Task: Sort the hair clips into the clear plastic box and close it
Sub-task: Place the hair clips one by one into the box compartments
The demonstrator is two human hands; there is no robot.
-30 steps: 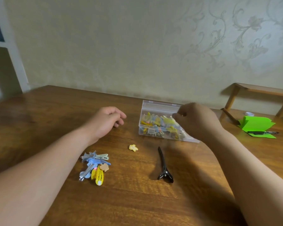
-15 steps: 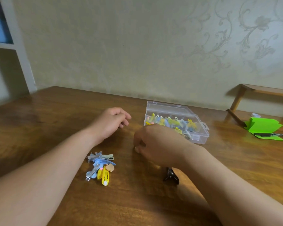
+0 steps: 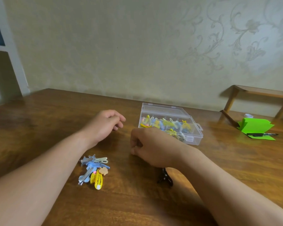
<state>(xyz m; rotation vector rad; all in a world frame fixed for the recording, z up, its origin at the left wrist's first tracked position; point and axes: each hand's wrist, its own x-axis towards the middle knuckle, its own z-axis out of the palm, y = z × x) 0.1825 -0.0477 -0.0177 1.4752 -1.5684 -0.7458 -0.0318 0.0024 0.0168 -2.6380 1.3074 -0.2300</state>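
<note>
The clear plastic box (image 3: 197,138) stands open at the middle back of the wooden table, its lid (image 3: 167,109) tilted back and several yellow and blue hair clips inside. My right hand (image 3: 153,147) is down on the table just in front of the box's left end, fingers curled and pinching at the spot where a small yellow clip lay. That clip is hidden under the fingers. A black long clip (image 3: 165,178) pokes out from beneath my right wrist. A pile of blue, silver and yellow clips (image 3: 95,170) lies front left. My left hand (image 3: 104,124) rests loosely curled, holding nothing.
A folded green paper (image 3: 255,126) with a black pen (image 3: 261,134) on it lies at the right. Behind it stands a low wooden rack (image 3: 260,92). A white shelf frame (image 3: 15,62) rises at the far left, and a wall runs along the back edge.
My right hand left the box and came down and left onto the small yellow clip, which is now covered. My left hand has stayed put.
</note>
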